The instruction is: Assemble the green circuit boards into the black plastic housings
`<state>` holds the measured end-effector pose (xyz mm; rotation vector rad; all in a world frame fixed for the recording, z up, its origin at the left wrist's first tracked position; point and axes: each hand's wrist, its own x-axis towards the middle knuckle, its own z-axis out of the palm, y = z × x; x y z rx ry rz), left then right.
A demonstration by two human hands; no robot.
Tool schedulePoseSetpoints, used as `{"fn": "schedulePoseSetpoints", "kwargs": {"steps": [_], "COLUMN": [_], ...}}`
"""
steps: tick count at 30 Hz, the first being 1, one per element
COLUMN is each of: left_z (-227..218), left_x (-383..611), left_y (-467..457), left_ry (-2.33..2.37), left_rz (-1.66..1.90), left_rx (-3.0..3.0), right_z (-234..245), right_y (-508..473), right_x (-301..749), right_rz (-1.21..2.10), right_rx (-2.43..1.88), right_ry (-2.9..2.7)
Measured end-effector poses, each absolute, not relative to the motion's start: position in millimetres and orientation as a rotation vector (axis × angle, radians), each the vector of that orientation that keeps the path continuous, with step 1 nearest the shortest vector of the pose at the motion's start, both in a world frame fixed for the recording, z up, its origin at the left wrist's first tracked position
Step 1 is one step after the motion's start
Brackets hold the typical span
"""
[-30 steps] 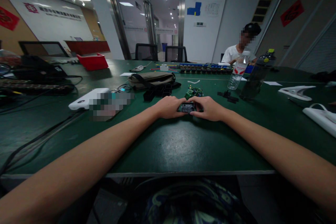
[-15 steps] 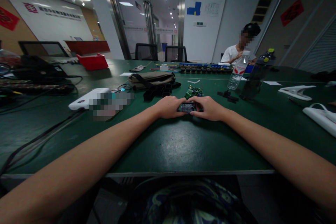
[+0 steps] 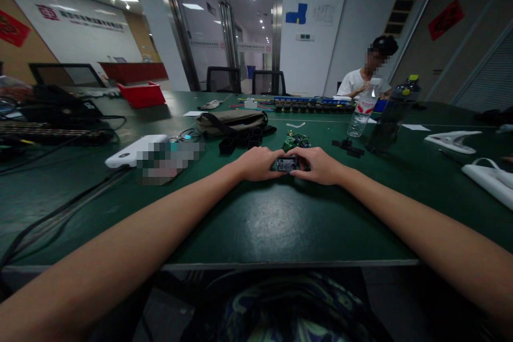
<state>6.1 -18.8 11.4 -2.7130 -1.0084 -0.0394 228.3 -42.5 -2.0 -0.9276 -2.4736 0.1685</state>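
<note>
Between my two hands, just above or on the green table [image 3: 276,224], is a small black rectangular module [image 3: 287,164] with pale markings on the side toward me. My left hand [image 3: 261,164] grips its left end between thumb and fingers. At the right end, my right hand [image 3: 318,165] pinches it the same way, with the thumb low and the fingers curled over. Right behind the module lies a small heap of green circuit boards [image 3: 295,140]. Several black plastic pieces [image 3: 348,146] lie to the right of my right hand. The fingertips behind the module are hidden.
A grey-brown pouch [image 3: 232,122] with a black strap lies behind my left hand. A white device [image 3: 136,150] with cables sits left. A clear water bottle [image 3: 362,109] and a dark bottle [image 3: 393,117] stand right. Across the table sits a person [image 3: 355,83].
</note>
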Motion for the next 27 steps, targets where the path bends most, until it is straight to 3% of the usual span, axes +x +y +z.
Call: {"fn": "schedulePoseSetpoints", "kwargs": {"steps": [27], "left_z": [11.6], "left_x": [6.2], "left_y": [-18.0], "left_ry": [-1.011], "left_rz": [-0.042], "left_rx": [-2.714], "right_z": [-2.2], "right_y": [-42.0], "right_x": [228.2], "right_rz": [0.177], "right_rx": [-0.926], "right_ry": [-2.476]}}
